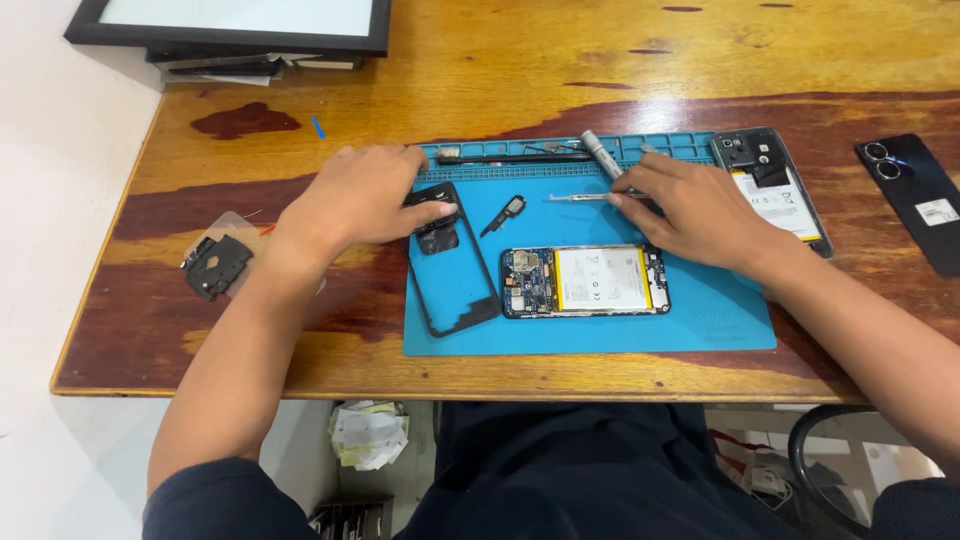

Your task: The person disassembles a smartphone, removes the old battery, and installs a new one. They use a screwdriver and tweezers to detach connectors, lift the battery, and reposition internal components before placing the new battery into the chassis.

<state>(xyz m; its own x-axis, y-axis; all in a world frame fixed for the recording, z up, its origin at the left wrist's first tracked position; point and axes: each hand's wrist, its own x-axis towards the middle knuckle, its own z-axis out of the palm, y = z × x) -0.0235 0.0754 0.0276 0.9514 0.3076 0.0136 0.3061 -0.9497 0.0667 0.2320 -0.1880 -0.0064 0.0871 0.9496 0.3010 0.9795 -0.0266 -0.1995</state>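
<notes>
My left hand (362,195) rests on the top end of a black phone frame (452,262), fingers pinching a small black part there. My right hand (692,207) grips a thin metal tool (577,198) lying on the blue work mat (590,330). An opened phone (586,281) with a white and yellow battery and bare circuit board lies in front of my right hand. A small black loose part (507,212) sits between the two hands.
A silver screwdriver handle (601,153) and tweezers lie along the mat's back edge. A second opened phone (772,185) lies at the mat's right, a dark phone back (915,195) farther right. A black cover piece (215,264) lies left; a framed panel (235,22) stands back left.
</notes>
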